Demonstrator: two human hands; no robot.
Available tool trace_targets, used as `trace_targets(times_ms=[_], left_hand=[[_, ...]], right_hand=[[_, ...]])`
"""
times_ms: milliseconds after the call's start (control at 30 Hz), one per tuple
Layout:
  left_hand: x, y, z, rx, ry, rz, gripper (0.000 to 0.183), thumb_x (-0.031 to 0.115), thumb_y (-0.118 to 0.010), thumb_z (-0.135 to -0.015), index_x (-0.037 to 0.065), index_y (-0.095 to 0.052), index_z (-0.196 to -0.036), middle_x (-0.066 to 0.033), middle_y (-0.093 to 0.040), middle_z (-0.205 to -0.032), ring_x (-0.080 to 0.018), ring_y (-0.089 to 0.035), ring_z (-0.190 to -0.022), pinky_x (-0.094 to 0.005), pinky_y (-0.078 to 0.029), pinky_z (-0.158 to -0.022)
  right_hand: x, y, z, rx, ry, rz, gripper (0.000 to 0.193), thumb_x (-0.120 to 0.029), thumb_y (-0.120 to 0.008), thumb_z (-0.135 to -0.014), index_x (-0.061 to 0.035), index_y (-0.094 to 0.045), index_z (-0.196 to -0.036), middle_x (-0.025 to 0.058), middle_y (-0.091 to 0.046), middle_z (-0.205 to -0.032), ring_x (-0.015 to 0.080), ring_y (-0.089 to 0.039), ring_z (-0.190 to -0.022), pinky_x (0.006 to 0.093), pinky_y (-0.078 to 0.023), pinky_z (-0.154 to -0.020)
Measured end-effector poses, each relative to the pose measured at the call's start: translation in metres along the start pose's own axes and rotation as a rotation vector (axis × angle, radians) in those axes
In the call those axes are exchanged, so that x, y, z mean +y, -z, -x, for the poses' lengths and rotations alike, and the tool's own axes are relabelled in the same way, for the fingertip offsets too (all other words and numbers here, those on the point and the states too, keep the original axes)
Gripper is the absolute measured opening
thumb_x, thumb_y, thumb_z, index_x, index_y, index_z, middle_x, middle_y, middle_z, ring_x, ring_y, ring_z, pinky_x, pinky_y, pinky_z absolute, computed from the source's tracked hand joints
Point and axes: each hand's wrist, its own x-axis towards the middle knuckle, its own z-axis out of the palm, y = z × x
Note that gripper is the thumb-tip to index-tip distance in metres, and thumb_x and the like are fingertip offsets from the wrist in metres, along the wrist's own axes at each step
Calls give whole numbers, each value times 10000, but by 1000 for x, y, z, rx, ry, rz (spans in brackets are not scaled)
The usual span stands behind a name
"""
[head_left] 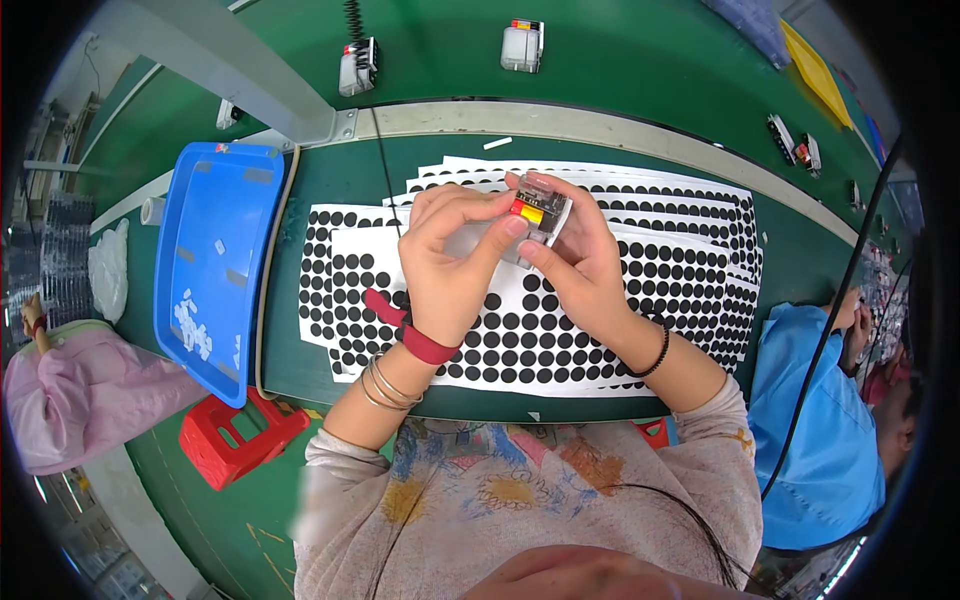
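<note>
Both my hands meet over the sheets, holding up a small clear plastic-cased device (541,205) with black parts and a red and yellow piece on its side. My left hand (448,250) grips its left side, thumb against the red and yellow part. My right hand (585,262) wraps the other side, fingers behind the case and thumb near its lower end. Part of the device is hidden by my fingers. Beneath my hands lie several overlapping white sheets (480,334) covered in rows of round black stickers. Some dots are absent from the top sheet.
On the left stands a blue tray (262,270) with small white pieces. Similar devices (522,46) sit on the green surface beyond a pale rail (600,123). A red stool (215,455) is at lower left. People in pink (80,400) and blue (815,430) work at either side.
</note>
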Motion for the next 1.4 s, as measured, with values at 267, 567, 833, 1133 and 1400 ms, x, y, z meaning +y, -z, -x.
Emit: trace_targets(times_ms=[267, 567, 833, 1133, 1400], left_hand=[[22, 5, -4, -18, -225, -461, 494, 181, -719, -667, 70, -533, -1111, -70, -645, -913, -218, -538, -938, -368, -320, -905], [17, 9, -10, -283, -218, -94, 389, 135, -674, -696, 43, -568, -1058, -100, -616, -945, -251, -571, -837, -353, -456, -745], [20, 9, -6, -301, -113, -102, 342, 118, -622, -746, 7, -577, -1066, -117, -611, -946, -197, -554, -786, -284, -443, -723], [10, -11, 18, -586, -371, -754, 634, 336, -593, -765, 66, -375, -1295, -118, -378, -1329, -315, -323, -1241, -510, -230, -1012], [1, -16, 20, -472, -453, -689, 521, 257, -647, -722, 65, -495, -1181, -72, -480, -1220, -274, -382, -1191, -458, -317, -980]], right_hand=[[5, 5, -2, -28, 51, -22, 454, 5, -570, -801, 6, -388, -1217, 159, -470, -1237, 201, -489, -1112, 315, -402, -923], [1, 15, 2, -93, 41, -55, 328, -44, -604, -798, 7, -492, -1103, 105, -572, -1040, 155, -559, -954, 279, -447, -820], [-4, 19, -6, -132, 32, -69, 264, -23, -577, -804, 15, -517, -1058, 135, -597, -1012, 185, -577, -952, 278, -461, -817], [7, 137, -163, 307, 34, 1079, 432, -406, -593, -780, -34, -588, -1000, 112, -620, -872, 208, -572, -811, 329, -457, -721], [-10, 279, -148, 850, 136, 2153, 328, -366, -546, -795, -136, -566, -1029, 94, -516, -1124, 298, -452, -1054, 481, -445, -731]])
